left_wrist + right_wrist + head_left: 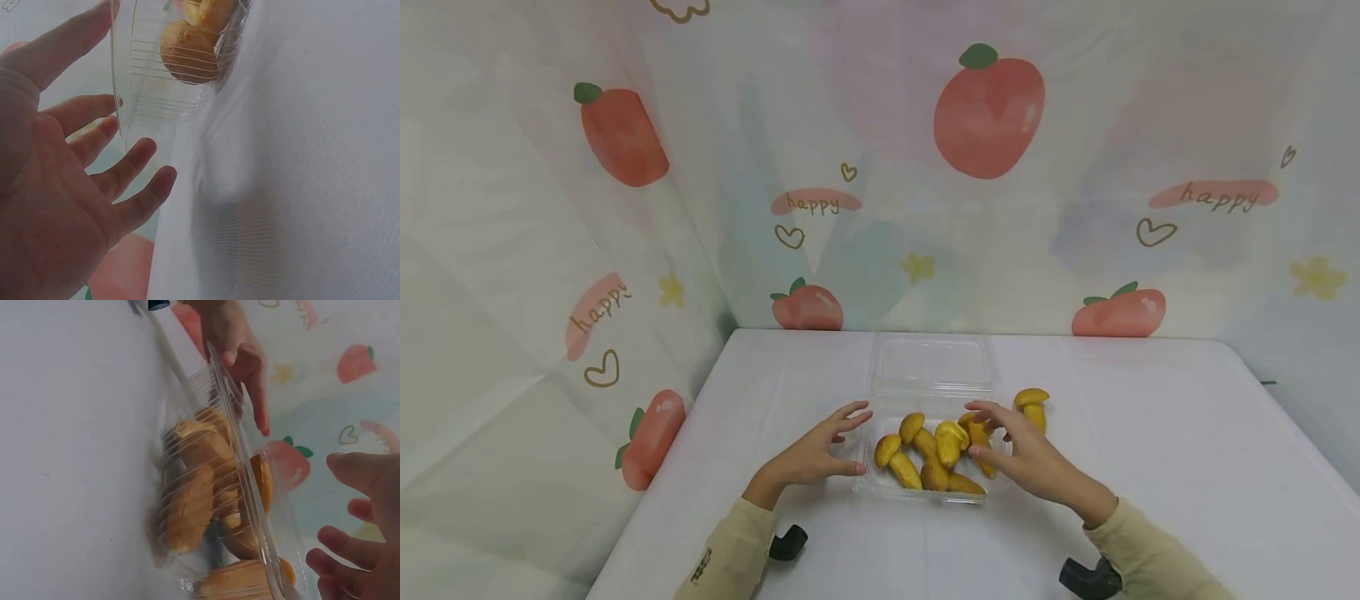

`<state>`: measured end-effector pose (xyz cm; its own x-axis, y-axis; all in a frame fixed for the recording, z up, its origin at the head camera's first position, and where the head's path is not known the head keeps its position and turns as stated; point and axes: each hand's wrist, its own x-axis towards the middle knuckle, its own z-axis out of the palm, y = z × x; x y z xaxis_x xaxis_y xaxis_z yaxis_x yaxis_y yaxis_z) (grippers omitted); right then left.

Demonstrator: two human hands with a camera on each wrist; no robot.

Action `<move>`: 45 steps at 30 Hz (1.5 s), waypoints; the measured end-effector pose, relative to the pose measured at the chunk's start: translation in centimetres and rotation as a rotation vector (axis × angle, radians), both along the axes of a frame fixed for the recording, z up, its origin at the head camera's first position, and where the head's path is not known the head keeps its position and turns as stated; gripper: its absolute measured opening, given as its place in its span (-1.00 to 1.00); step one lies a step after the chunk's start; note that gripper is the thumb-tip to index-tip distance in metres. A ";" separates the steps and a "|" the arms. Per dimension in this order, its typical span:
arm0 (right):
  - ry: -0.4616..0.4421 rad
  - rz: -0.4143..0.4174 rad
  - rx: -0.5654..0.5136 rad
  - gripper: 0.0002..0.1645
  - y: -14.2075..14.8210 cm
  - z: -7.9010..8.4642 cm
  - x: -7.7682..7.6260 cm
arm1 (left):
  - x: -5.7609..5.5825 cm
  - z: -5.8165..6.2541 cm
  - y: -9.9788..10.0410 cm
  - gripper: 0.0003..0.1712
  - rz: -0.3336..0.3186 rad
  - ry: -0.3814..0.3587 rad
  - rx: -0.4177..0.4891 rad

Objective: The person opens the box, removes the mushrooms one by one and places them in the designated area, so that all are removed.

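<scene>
Several yellow-brown mushrooms (904,471) lie in a clear plastic box (951,498), whose hinged lid (934,364) is folded back flat behind it. My left hand (812,454) is at the box's left side, fingers spread. In the left wrist view its thumb and some fingertips meet the box rim (117,75); firm contact cannot be told. Over the box's right end hovers my right hand (1030,454), its fingers loosely bent and parted. The right wrist view shows that hand (369,531) apart from the mushrooms (190,509), with nothing in its fingers.
One more mushroom (1033,404) lies on the white-covered table (1150,442), right of the box and behind my right hand. A printed curtain (880,167) hangs behind and on the left. Dark wrist camera parts (1090,577) stick out beneath both sleeves.
</scene>
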<state>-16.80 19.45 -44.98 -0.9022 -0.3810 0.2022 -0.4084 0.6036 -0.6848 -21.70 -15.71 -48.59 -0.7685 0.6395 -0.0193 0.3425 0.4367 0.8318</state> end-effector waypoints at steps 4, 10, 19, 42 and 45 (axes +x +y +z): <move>-0.010 0.027 0.017 -0.32 -0.5 -0.3 0.0 | -0.1 0.0 0.0 -0.02 0.002 0.002 0.009; -0.057 0.069 0.010 -0.28 -1.2 -0.6 -0.1 | -0.1 0.0 0.0 -0.02 -0.002 0.012 0.010; -0.038 0.161 -0.014 -0.31 -1.8 -1.9 -0.4 | -0.1 -0.2 0.1 -0.03 -0.001 0.003 -0.003; -0.038 0.108 0.097 -0.63 -2.6 -1.9 -1.0 | 0.0 0.0 0.0 -0.04 -0.004 0.011 -0.003; -0.021 0.108 0.075 -0.64 -2.5 -1.7 -1.0 | 0.0 0.0 0.0 -0.05 -0.004 0.011 -0.013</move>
